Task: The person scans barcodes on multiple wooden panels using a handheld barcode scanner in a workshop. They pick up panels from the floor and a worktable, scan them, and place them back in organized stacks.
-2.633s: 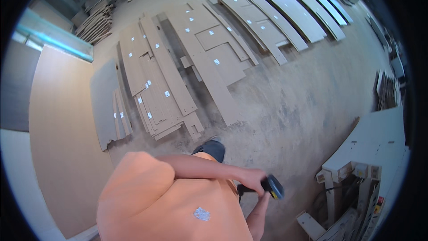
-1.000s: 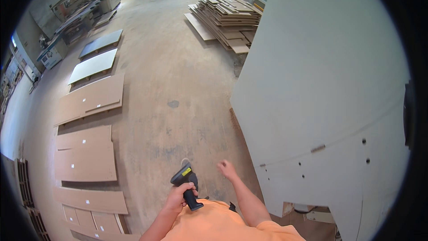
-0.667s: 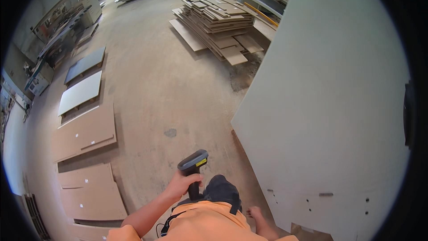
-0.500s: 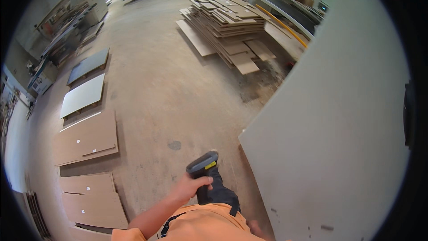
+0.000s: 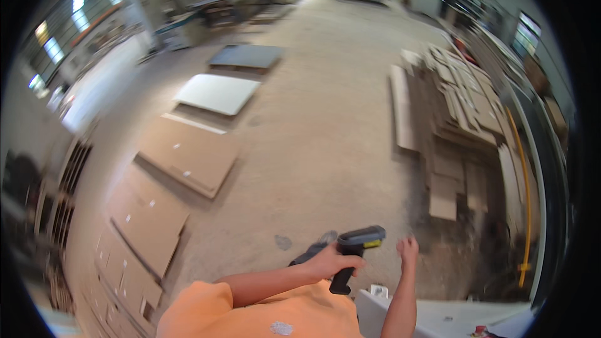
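My left hand [image 5: 330, 264] is wrapped round the handle of a black handheld barcode scanner [image 5: 358, 244], which has a grey top and a yellow label. The scanner is held upright in front of my orange shirt, its head pointing right. My right hand [image 5: 407, 248] is raised over the floor to the right of the scanner, apart from it. Its fingers are curled in and nothing shows in them. A white surface [image 5: 438, 316] lies below my right forearm, with small items on it.
Low stacks of brown boards [image 5: 188, 156] line the left side, with a white panel [image 5: 219, 92] and a grey-blue panel [image 5: 246, 56] beyond. A large pile of board offcuts [image 5: 451, 112] stands right, near a yellow bar [image 5: 521, 194]. Concrete floor [image 5: 313, 125] runs between them.
The view has swung right and the tall white panel has left it. The left hand and scanner now appear farther right in view. The right hand has come up from low by my body.
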Tool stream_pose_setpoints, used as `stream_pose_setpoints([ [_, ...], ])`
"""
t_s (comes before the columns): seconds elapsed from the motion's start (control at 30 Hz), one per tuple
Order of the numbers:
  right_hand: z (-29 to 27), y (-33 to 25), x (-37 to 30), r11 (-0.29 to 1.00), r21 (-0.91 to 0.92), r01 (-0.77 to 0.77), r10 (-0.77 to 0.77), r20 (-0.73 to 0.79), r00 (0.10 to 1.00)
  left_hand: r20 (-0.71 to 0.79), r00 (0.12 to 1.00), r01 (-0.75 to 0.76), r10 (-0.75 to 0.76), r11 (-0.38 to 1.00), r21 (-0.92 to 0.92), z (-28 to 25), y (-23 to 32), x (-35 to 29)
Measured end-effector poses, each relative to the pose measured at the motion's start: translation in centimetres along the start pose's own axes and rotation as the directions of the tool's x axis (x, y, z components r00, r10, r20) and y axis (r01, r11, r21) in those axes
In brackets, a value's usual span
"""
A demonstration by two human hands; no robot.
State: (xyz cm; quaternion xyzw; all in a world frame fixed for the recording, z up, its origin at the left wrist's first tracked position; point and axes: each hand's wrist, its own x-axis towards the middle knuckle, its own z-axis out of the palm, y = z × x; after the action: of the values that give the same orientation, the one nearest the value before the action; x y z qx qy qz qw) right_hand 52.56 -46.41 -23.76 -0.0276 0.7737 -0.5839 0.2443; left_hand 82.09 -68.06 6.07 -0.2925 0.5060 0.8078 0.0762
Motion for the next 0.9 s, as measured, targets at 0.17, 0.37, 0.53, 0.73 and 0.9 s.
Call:
stream_pose_setpoints([
  [0.17,-0.7,-6.4,10.4,0.983,-0.06,0.171,-0.174,-0.052,0.983,0.175,0.984,0.016,-0.034,0.994,0.104,4.4,6.6,13.6],
  [0.37,-8.5,1.9,7.9,0.967,-0.14,-0.212,0.16,-0.311,0.937,0.45,0.883,0.003,-0.136,0.959,0.284,15.0,15.2,27.5],
  [0.53,-19.6,9.8,-1.2,0.72,0.56,-0.409,0.682,-0.465,0.565,0.592,0.742,0.012,-0.315,0.889,0.458,23.5,18.3,39.1],
  [0.73,-26.1,14.3,-1.7,0.393,0.727,-0.564,0.916,-0.256,0.308,0.547,0.746,0.139,-0.381,0.891,0.431,35.3,17.7,47.9],
  [0.9,-36.1,14.1,12.5,0.758,0.031,-0.651,0.629,-0.297,0.718,0.534,0.784,0.162,-0.315,0.936,0.314,42.2,19.2,50.8],
])
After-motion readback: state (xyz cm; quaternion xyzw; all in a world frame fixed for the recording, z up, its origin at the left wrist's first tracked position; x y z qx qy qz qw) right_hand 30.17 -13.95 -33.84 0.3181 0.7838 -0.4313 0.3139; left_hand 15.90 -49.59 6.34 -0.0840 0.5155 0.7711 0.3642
